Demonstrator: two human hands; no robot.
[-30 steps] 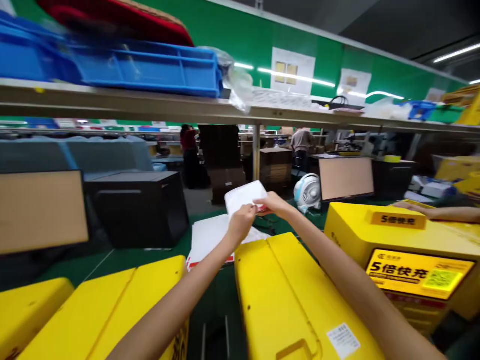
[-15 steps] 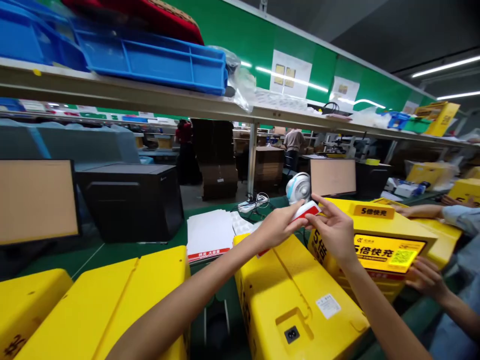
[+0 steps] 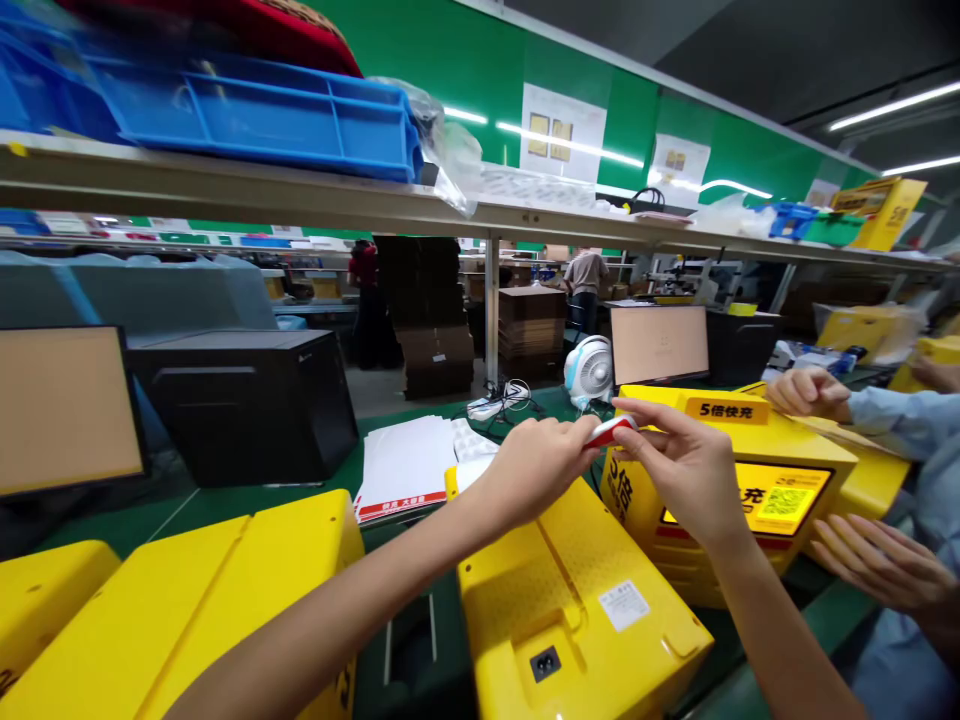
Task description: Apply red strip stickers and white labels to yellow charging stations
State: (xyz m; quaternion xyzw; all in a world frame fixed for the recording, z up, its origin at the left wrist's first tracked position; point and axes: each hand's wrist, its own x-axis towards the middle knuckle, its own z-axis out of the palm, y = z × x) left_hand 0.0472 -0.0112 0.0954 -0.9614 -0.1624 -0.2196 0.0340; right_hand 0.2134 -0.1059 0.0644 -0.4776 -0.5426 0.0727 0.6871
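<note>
My left hand and my right hand are together above a yellow box, both closed on a red-and-white label strip. The right thumb and fingertips pinch the strip's right end. The left fingers close round its other side and hide much of it. A white piece of paper shows behind my left wrist; whether it belongs to the strip, I cannot tell. The box beneath has a power socket in a recess and a white sticker.
Paper sheets with a red printed edge lie beyond the boxes. More yellow boxes stand at left. A co-worker's hands are beside another yellow box with a lit screen. A small fan and a shelf are farther back.
The view has shifted slightly to the right. The strip is turned more edge-on between my hands. The co-worker's hands have come away from the lit box.
</note>
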